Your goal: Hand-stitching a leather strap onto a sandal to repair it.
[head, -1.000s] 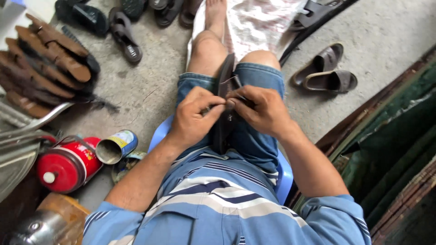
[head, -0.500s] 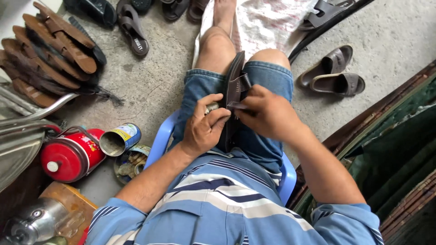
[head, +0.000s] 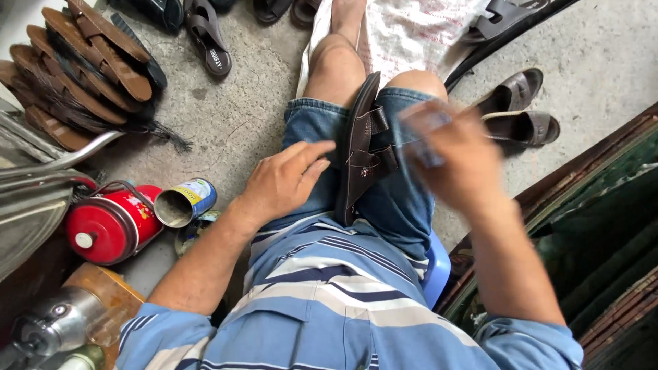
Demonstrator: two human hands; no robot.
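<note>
Around you the floor is crowded. To your left lie a red canister and an open tin can on its side, touching each other; beyond them a heap of brown soles with dark bristles, and a dark sandal near the top edge. To your right a pair of brown slip-ons sits on the concrete, just past your knee, and a dark wooden frame runs along that side. A white sack lies ahead, under your shins.

The brown sandal stands on edge between your thighs, wedged in the gap of your denim shorts. Its long axis runs from your lap toward your knees, one end pointing away from you, straps facing your right leg.

Your left hand lies open and flat on your left thigh, fingertips touching the sandal's sole side, gripping nothing. Your right hand is raised above your right thigh, blurred; you cannot tell whether it grips anything.

Open room is the bare concrete between the soles and your left knee.
</note>
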